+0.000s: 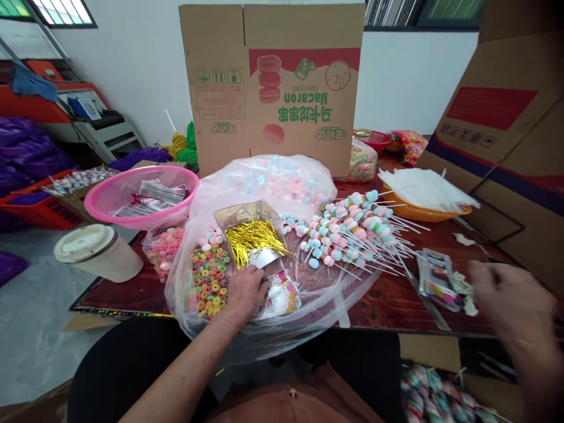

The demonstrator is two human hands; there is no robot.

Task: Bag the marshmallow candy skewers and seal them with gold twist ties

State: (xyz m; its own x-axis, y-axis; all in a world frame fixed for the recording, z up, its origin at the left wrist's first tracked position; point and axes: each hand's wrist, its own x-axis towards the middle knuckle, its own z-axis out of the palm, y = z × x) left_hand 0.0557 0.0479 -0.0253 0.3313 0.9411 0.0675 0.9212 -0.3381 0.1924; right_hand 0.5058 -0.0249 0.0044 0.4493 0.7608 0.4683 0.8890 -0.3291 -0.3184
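My left hand (pixel 245 289) rests inside a big clear plastic bag (pixel 264 182) on the table, its fingers curled on a small printed wrapper packet (pixel 282 294). Just above it lies a clear pouch of gold twist ties (pixel 253 238). Colourful ring candies (pixel 210 279) lie to its left. A pile of marshmallow skewers (pixel 352 232) spreads to the right. My right hand (pixel 511 299) is blurred at the right edge, close to a stack of printed packets (pixel 436 279); its fingers are smeared.
A paper cup with lid (pixel 94 251) lies tipped at the left edge. A pink basket (pixel 141 197) holds packets. An orange dish (pixel 423 205) holds white sticks. Upside-down cardboard boxes (pixel 273 82) stand behind and at right (pixel 506 135). Wrapped skewers (pixel 436 399) lie lower right.
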